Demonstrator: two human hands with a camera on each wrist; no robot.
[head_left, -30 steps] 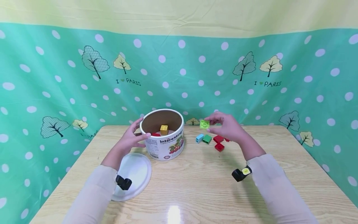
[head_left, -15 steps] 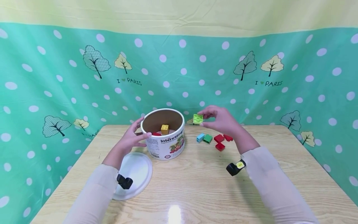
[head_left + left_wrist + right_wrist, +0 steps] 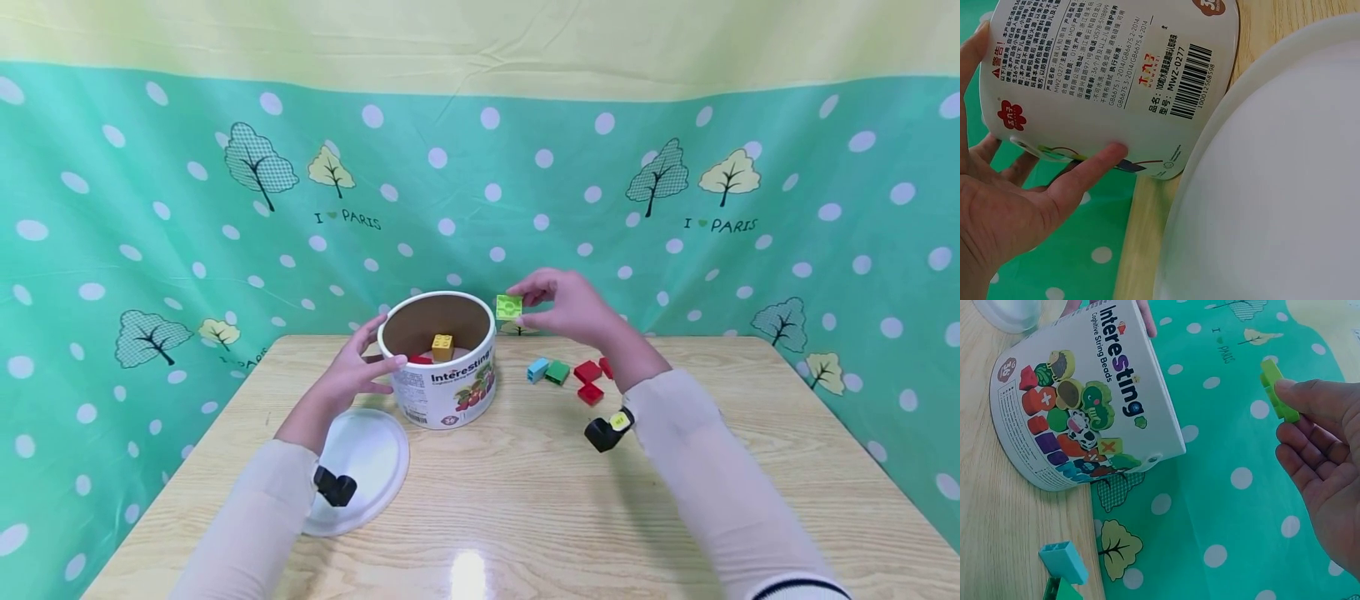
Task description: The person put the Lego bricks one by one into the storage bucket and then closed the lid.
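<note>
My right hand (image 3: 573,308) pinches a light green toy brick (image 3: 509,307) between thumb and fingertips, just right of the white bucket's rim. Its hollow underside faces me in the head view; in the right wrist view the brick (image 3: 1277,392) shows its studs edge-on. The bucket (image 3: 450,400) stands upright with its top uncovered. A yellow brick (image 3: 442,347) and a red piece (image 3: 421,360) lie inside. My left hand (image 3: 347,371) rests spread against the bucket's left side, near the rim. In the left wrist view, one straight finger (image 3: 1094,169) touches the wall.
A white lid (image 3: 363,475) lies flat on the wooden table, left of and nearer than the bucket. To the bucket's right lie a light blue brick (image 3: 537,369), a dark green brick (image 3: 557,372) and several red bricks (image 3: 589,393). A polka-dot curtain (image 3: 525,192) hangs behind.
My right hand has moved left and up with the light green brick, from over the loose bricks to beside the bucket's rim. My left hand stays on the bucket.
</note>
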